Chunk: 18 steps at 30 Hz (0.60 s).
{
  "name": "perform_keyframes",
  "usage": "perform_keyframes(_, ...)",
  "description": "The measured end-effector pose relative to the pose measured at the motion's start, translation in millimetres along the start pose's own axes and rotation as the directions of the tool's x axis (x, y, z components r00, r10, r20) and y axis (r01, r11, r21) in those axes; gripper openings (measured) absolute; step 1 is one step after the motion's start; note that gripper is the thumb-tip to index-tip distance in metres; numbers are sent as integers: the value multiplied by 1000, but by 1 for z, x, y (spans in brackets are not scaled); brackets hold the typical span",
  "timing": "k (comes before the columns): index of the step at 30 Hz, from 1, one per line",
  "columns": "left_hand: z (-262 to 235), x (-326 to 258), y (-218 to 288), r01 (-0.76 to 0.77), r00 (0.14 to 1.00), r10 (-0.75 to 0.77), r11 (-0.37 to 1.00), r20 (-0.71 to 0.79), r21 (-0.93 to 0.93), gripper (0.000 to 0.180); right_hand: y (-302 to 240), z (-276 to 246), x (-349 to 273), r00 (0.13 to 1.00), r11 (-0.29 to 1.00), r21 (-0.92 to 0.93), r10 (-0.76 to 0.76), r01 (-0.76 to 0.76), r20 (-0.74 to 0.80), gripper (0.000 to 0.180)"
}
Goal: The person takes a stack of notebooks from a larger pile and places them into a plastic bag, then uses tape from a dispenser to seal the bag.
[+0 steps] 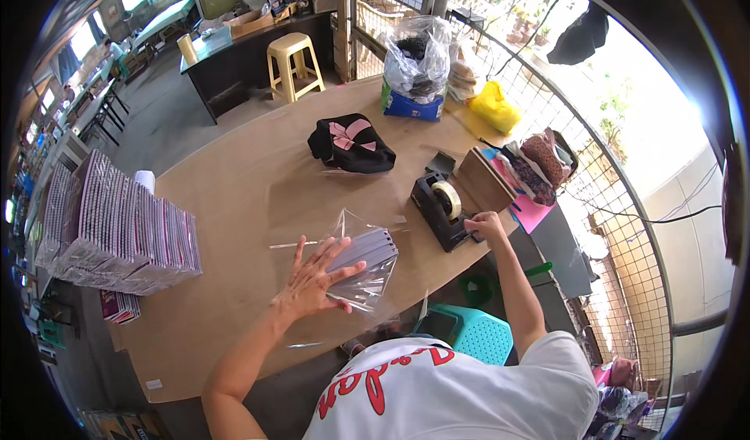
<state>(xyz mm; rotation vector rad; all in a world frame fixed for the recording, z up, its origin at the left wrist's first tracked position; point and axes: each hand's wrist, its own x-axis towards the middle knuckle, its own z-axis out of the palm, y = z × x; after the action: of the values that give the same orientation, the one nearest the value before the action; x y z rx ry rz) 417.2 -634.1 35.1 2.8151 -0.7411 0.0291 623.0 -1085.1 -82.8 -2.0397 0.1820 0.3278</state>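
My left hand (311, 277) lies with fingers spread across a stack of thin booklets (363, 251) in loose clear plastic wrap (351, 293). The plastic stands up in a crumpled point at the far side and spreads past the near side of the stack. Over to the right stands a black tape dispenser (437, 215) with a roll of tape (447, 200) in it. At its near end my right hand (486, 225) is closed in a pinch on the tape; the strip between the fingertips is barely visible.
Tall piles of plastic-wrapped booklets (129, 221) stand at the table's left. Beyond my hands lies a black cloth bundle with pink shapes (351, 143). A plastic bag (416, 65), a yellow bag (496, 108) and a pouch (543, 159) line the mesh. A teal stool (476, 331) stands close below.
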Motion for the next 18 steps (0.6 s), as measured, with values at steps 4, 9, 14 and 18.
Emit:
perform_keyframes(4,-6,-5,-2,8,1000,-8,1000,12,-4,96,23,16,-47,971,933,280,237,-226,-5,25)
perform_keyframes(9,-11,2,-1,-42,999,42,999,0,-20,99,54,59,-66,806,248,816,454,-522,378,19)
perform_keyframes(14,-9,2,-4,-52,999,52,999,-8,1,100,25,96,-90,976,407,902,-91,-144,197,37)
perform_keyframes(18,-10,-5,-2,-36,999,35,998,14,45,102,-197,133,-136,673,841,389,-537,376,509,101)
